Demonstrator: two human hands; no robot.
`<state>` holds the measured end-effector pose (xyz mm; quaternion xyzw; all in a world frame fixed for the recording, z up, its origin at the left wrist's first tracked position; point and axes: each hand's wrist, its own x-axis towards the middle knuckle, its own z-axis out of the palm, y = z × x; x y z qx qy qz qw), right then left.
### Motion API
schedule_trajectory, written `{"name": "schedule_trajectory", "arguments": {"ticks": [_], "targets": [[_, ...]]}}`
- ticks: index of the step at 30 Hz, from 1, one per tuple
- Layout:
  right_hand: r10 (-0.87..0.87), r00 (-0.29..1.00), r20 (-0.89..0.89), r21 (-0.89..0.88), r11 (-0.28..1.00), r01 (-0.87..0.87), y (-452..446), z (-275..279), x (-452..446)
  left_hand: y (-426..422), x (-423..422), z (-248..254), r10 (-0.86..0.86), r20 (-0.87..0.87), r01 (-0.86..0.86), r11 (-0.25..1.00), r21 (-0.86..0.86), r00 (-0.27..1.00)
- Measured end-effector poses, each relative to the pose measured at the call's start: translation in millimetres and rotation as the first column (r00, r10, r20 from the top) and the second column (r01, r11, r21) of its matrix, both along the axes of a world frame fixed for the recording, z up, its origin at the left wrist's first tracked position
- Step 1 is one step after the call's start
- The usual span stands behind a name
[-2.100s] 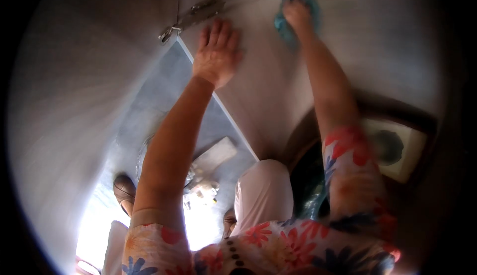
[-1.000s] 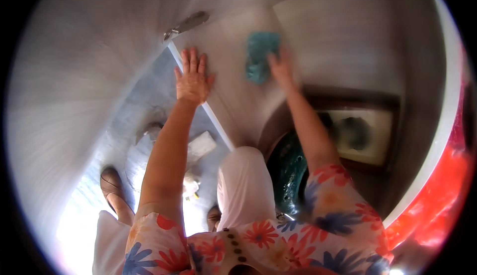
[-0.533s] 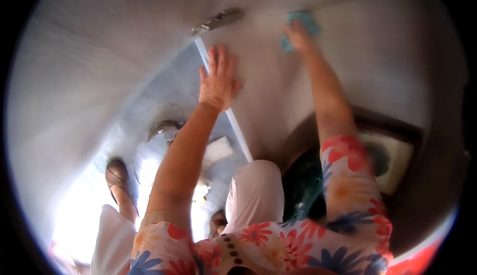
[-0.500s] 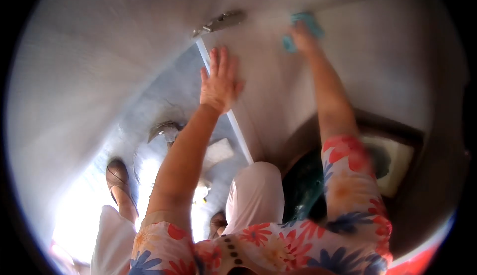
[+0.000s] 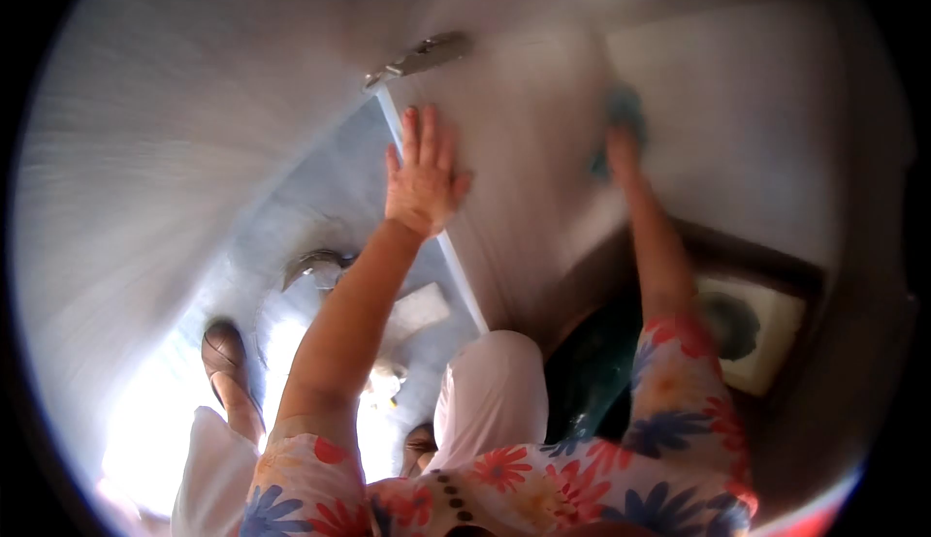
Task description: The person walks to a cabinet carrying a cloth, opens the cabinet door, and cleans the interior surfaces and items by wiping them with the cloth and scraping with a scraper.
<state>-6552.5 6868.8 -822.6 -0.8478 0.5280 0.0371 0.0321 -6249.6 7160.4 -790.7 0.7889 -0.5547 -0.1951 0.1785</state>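
My left hand [image 5: 424,183] lies flat with spread fingers on a greyish panel [image 5: 524,178], close to its pale edge strip. It holds nothing. Higher up and to the right, my right hand [image 5: 623,154] is closed on a teal cloth [image 5: 626,109] and presses it to the panel's surface. Both the hand and the cloth are smeared by motion. Above my left hand, at the panel's corner, is a metal handle or latch [image 5: 427,54].
Below my right arm are a dark green glossy object [image 5: 606,363] and a cream square piece [image 5: 771,333] with a dark round centre. On the grey floor lie a white block [image 5: 417,310] and a curved metal fitting [image 5: 315,266]. A brown shoe [image 5: 225,348] is on my foot.
My right hand has moved the teal cloth down and a little to the right across the panel. The left hand keeps its place on the panel, while the view has shifted slightly.
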Motion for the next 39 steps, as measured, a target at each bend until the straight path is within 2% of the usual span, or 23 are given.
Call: {"name": "schedule_trajectory", "arguments": {"ticks": [1,3,6,9,10,13,16,20,23,25,27,28,30,31,33,36,39], "targets": [[0.084,0.996,0.027,-0.036,0.996,-0.083,-18,-10,14,3,0,1,-0.005,-0.010,0.005,1.000,-0.010,1.000],[0.073,0.996,0.058,-0.061,0.996,-0.070,-44,-5,57,-1,2,-3,0.002,-0.025,-0.003,0.999,-0.034,1.000],[0.041,0.976,-0.212,0.015,0.999,-0.039,-95,-11,98,4,2,-1,-0.011,-0.020,0.010,0.999,-0.041,1.000],[0.014,0.984,-0.176,0.056,0.998,-0.004,-69,25,115,6,3,2,-0.007,-0.029,0.006,1.000,-0.029,1.000],[-0.055,0.987,-0.151,0.118,0.990,0.073,-76,19,107,5,5,2,-0.006,-0.019,0.005,1.000,-0.017,1.000],[0.010,0.965,-0.262,-0.016,1.000,-0.014,-45,24,70,4,2,3,-0.019,-0.007,0.019,1.000,0.011,1.000],[0.059,0.940,-0.336,-0.070,0.994,-0.087,-9,21,14,5,2,2,-0.010,0.025,0.010,1.000,0.025,1.000],[-0.262,0.916,-0.305,-0.021,0.963,0.268,56,19,-54,5,1,3,-0.015,0.042,0.014,1.000,0.021,0.999],[-0.485,0.761,-0.430,0.041,0.832,0.553,76,16,-78,3,1,4,-0.020,0.043,0.018,0.999,0.037,0.999],[-0.589,0.659,-0.468,0.075,0.717,0.693,55,-1,-77,3,1,3,-0.020,0.051,0.019,0.999,0.030,0.998],[-0.596,0.653,-0.468,0.071,0.711,0.700,32,-18,-70,2,2,-2,-0.022,0.044,0.021,1.000,0.014,0.999],[-0.555,0.699,-0.450,0.051,0.766,0.641,26,-26,-65,2,2,-5,-0.025,0.031,0.025,1.000,0.006,0.999],[-0.424,0.857,-0.294,-0.049,0.902,0.430,9,-38,-46,2,1,-5,-0.023,0.036,0.023,1.000,-0.008,0.999],[-0.302,0.941,-0.154,-0.149,0.948,0.281,1,-32,-16,1,-1,-4,-0.022,0.029,0.022,1.000,-0.014,0.999],[-0.404,0.900,-0.162,0.055,0.907,0.417,-28,-1,50,2,0,-4,-0.023,0.026,0.023,1.000,-0.018,0.999],[-0.399,0.857,-0.327,0.100,0.887,0.451,-57,-10,73,4,1,-6,-0.020,0.003,0.020,0.999,-0.046,1.000],[-0.239,0.961,-0.140,0.069,0.966,0.251,-87,-30,95,2,0,-8,-0.011,-0.009,0.011,0.999,-0.047,1.000]]}}
